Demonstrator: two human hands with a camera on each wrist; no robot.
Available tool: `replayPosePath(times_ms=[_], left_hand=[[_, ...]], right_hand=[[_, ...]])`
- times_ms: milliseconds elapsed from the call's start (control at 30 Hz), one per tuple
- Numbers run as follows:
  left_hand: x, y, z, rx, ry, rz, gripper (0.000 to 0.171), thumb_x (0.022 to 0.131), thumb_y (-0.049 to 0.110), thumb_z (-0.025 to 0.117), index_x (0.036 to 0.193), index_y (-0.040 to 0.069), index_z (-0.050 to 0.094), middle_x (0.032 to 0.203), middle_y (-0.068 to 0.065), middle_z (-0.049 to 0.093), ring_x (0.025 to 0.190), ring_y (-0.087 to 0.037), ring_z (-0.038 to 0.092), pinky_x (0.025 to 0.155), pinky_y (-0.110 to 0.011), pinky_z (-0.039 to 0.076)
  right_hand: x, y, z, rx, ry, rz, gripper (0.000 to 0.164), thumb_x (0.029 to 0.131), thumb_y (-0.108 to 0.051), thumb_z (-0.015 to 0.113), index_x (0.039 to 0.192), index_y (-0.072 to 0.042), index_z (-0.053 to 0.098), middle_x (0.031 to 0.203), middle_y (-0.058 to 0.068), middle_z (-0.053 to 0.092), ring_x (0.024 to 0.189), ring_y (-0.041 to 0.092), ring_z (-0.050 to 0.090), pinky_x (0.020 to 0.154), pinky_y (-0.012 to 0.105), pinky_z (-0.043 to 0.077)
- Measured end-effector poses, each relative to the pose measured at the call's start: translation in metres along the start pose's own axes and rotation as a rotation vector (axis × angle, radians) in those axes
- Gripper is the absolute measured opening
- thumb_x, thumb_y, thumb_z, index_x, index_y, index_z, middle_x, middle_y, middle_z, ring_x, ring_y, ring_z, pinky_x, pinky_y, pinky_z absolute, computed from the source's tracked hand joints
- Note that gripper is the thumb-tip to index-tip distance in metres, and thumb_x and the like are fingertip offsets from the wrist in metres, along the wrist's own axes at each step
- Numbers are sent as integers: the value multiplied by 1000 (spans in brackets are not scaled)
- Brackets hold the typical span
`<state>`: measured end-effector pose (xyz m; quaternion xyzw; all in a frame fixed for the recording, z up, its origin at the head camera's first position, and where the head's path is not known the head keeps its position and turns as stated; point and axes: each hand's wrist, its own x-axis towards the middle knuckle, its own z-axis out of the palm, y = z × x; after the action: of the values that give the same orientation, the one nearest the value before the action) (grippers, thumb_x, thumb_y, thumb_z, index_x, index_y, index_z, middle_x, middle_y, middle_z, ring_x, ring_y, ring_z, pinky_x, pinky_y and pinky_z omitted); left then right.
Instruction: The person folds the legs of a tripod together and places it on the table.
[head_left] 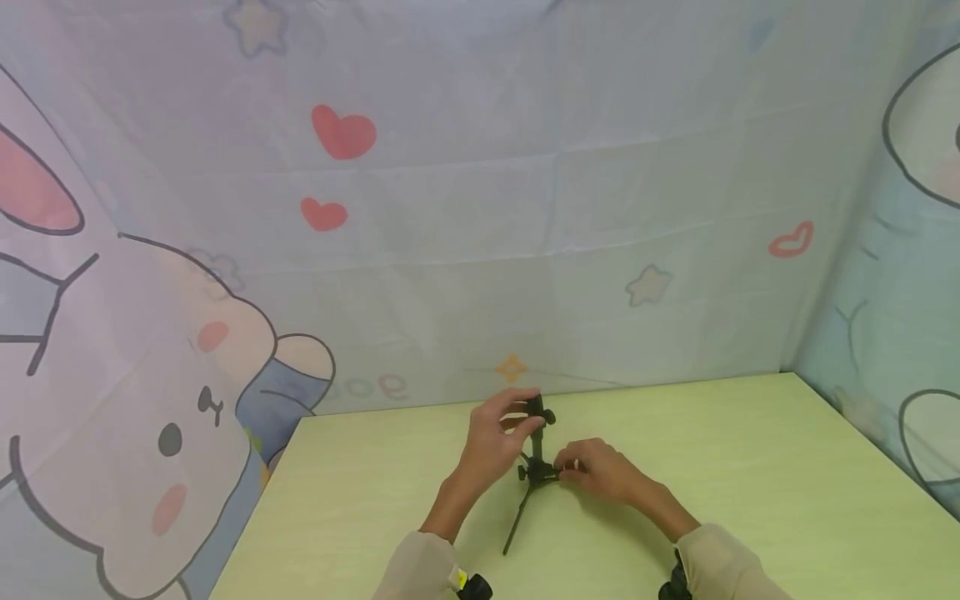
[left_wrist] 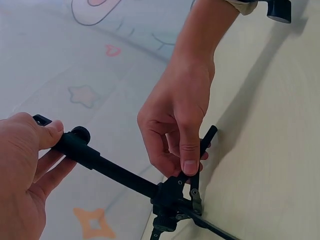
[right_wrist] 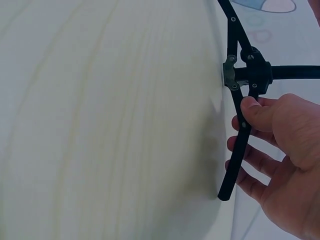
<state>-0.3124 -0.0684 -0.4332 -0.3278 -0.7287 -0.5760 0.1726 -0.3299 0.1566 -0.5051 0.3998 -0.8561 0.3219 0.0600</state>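
A small black tripod (head_left: pixel 537 443) stands near the middle of the table with its legs spread. My left hand (head_left: pixel 491 433) holds the top of its centre column, thumb on one side and fingers on the other, beside a round knob (left_wrist: pixel 80 134). On the right, my right hand (head_left: pixel 603 471) pinches one tripod leg (right_wrist: pixel 232 172) near its hinge between thumb and fingers. That leg angles out from the hub (right_wrist: pixel 257 72), with the other fingers behind it. Another leg (head_left: pixel 516 523) reaches toward the near side of the table.
The pale yellow-green table (head_left: pixel 360 500) runs back to a printed cloth backdrop (head_left: pixel 465 317) with hearts and stars. More cloth hangs along the left and right sides. Black wrist devices show at both sleeves (head_left: pixel 727 562).
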Motion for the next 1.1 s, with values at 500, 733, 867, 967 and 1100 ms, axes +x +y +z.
replayPosePath(times_ms=[500, 733, 867, 967, 1100], left_hand=[[0, 4, -3, 35, -26, 21, 36, 91, -4, 76, 126, 2, 69, 120, -16, 71, 103, -33, 73, 83, -31, 62], [0, 6, -4, 36, -18, 24, 35, 91, -3, 76, 126, 2, 70, 121, -14, 71, 103, -33, 73, 83, -33, 62], [0, 8, -6, 33, -3, 25, 35, 91, -2, 77, 125, 2, 70, 120, -14, 72, 102, -32, 73, 83, -32, 62], [0, 10, -8, 27, 14, 31, 35, 91, -2, 77, 125, 3, 71, 119, -15, 71, 101, -31, 73, 84, -32, 62], [-1, 9, -8, 26, 26, 42, 35, 91, -3, 77, 125, 2, 70, 119, -18, 71, 101, -33, 73, 84, -36, 62]], right_hand=[[0, -5, 4, 3, 14, 14, 8, 97, -3, 70, 96, -11, 73, 88, -4, 68, 72, 3, 57, 60, 24, 49], [-4, -8, 4, 80, 129, -34, 8, 97, -2, 71, 102, -5, 75, 92, 0, 71, 78, 10, 62, 64, 27, 53], [-5, -12, 2, 194, 182, -9, 9, 99, -4, 69, 106, -2, 75, 98, 8, 74, 84, 15, 67, 66, 28, 56], [-5, -13, 1, 242, 207, 16, 11, 100, -6, 68, 108, -2, 75, 100, 12, 74, 84, 18, 69, 66, 28, 57], [-4, -15, 0, 236, 210, 16, 10, 99, -8, 70, 107, -3, 75, 99, 9, 75, 84, 20, 70, 65, 28, 57]])
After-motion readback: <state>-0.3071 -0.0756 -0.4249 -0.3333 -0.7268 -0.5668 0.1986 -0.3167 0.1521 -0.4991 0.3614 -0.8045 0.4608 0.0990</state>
